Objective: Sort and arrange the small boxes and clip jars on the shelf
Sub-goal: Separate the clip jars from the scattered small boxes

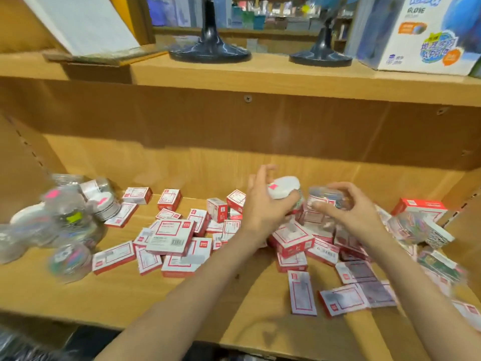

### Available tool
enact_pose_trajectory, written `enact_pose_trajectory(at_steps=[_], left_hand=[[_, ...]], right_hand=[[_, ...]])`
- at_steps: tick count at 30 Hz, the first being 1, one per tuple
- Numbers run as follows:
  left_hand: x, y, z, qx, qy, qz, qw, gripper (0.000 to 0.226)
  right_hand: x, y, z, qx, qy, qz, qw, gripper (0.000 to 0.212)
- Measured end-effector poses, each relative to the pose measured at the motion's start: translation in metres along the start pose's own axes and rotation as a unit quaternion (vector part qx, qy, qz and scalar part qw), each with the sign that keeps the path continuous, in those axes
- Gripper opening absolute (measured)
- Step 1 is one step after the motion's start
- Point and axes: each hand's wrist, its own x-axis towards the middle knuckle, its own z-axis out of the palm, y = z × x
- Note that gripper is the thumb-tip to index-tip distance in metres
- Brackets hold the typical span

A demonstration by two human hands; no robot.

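Mid-sort, lifting two clip jars above the scattered small boxes [170,237]: left hand [263,204] gripping a white-lidded jar [285,188], right hand [348,212] clutching a clear jar [329,198]; next, probably carrying both to the far-left jar cluster [65,217].

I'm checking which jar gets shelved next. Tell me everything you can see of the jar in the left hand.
The white-lidded jar is a small round container with a white cap bearing a pink sticker; its body looks clear, though blur hides what is inside. It is tilted, lid towards the camera, gripped by the left hand above the scattered red-and-white boxes, close beside the right hand's jar.
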Motion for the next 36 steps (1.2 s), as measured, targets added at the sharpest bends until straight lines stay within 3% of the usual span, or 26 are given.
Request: enact_pose_trajectory(at_steps=[4, 9, 13, 15, 21, 25, 30, 33, 36], left_hand=[[0.008, -0.014, -0.089, 0.016, 0.081, -0.012, 0.996, 0.054], [0.0, -0.04, -0.203, 0.052, 0.198, 0.002, 0.979, 0.041], [-0.017, -0.062, -0.296, 0.087, 0.323, -0.005, 0.942, 0.042], [-0.023, -0.079, -0.334, 0.145, 0.366, -0.049, 0.918, 0.042], [-0.032, -0.14, -0.387, 0.277, 0.332, -0.117, 0.894, 0.032], [-0.026, -0.156, -0.392, 0.287, 0.321, -0.099, 0.897, 0.031], [-0.026, -0.162, -0.389, 0.345, 0.292, -0.069, 0.889, 0.026], [-0.036, -0.16, -0.381, 0.367, 0.306, -0.033, 0.878, 0.03], [-0.043, -0.143, -0.366, 0.341, 0.304, 0.018, 0.889, 0.031]], right_hand=[[0.006, -0.038, 0.08, 0.04, -0.093, -0.023, 0.995, 0.032], [0.018, -0.083, 0.183, 0.069, -0.202, -0.066, 0.975, 0.045], [0.021, -0.114, 0.274, 0.051, -0.25, -0.094, 0.962, 0.047], [0.026, -0.136, 0.316, 0.018, -0.247, -0.094, 0.964, 0.046], [0.032, -0.181, 0.412, -0.002, -0.282, -0.057, 0.958, 0.048], [0.031, -0.18, 0.445, -0.03, -0.291, -0.034, 0.956, 0.028], [0.033, -0.175, 0.437, 0.011, -0.28, -0.007, 0.96, 0.017], [0.037, -0.165, 0.414, 0.022, -0.266, -0.002, 0.964, 0.021], [0.036, -0.151, 0.368, 0.033, -0.258, 0.0, 0.966, 0.024]])
